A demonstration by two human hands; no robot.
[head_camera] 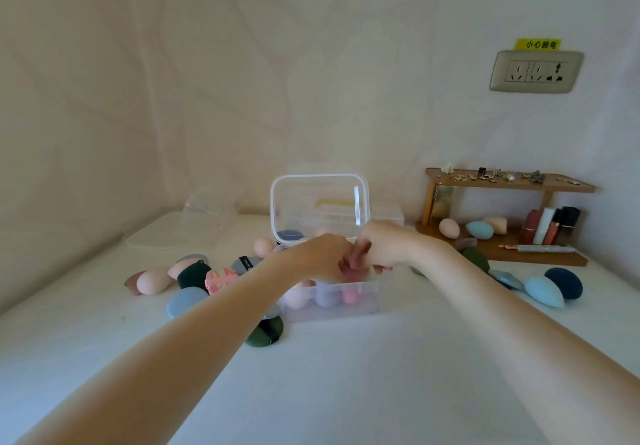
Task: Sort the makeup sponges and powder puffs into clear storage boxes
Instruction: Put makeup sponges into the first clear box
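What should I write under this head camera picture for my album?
Two hands, left hand and right hand, meet over a clear box of sponges.

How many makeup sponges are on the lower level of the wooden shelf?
3: beige sponge at the left, light blue sponge in the middle, peach sponge at the right. More may be hidden.

Both hands, left (320,257) and right (382,247), meeting with curled fingers over a clear box (332,301) of sponges at table (346,375) centre. Loose puffs (192,276) toward left edge, blue sponges (543,290) toward right edge.
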